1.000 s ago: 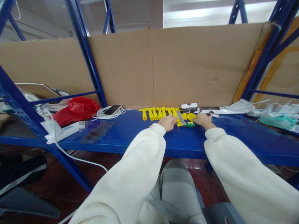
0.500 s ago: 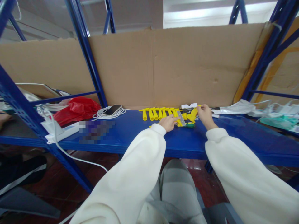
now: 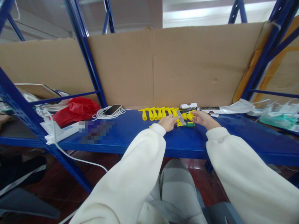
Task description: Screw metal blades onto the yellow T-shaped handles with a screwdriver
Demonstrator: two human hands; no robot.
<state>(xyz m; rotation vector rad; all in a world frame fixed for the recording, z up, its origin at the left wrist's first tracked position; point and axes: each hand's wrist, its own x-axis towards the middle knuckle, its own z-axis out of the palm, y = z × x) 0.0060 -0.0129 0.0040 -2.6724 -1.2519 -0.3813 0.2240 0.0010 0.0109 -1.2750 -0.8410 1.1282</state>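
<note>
My left hand [image 3: 167, 123] is closed near the middle of the shelf, its fingers on a yellow plastic piece with a flat grey metal plate [image 3: 180, 118] beside the fingertips. To the right, my right hand [image 3: 204, 119] has its thumb and fingertips at the end of a yellow plastic piece [image 3: 191, 115], just above the pile. Several yellow T-shaped plastic handles [image 3: 151, 114] lie in a row left of and behind my left hand. A screwdriver with a green handle [image 3: 190, 124] lies between my hands, its other end hidden.
A small black-and-white box [image 3: 188, 106] stands behind the yellow pieces, against the cardboard panel [image 3: 187, 68]. White packaging [image 3: 238, 107] lies to the right. A phone [image 3: 113, 109] rests on a coiled white cable [image 3: 100, 115] at left, near a red bag [image 3: 78, 109] and power strip [image 3: 67, 131].
My right hand has come down and slightly toward me, lowering its yellow piece to the pile, and its fingers have turned leftward. My left hand has stayed in place.
</note>
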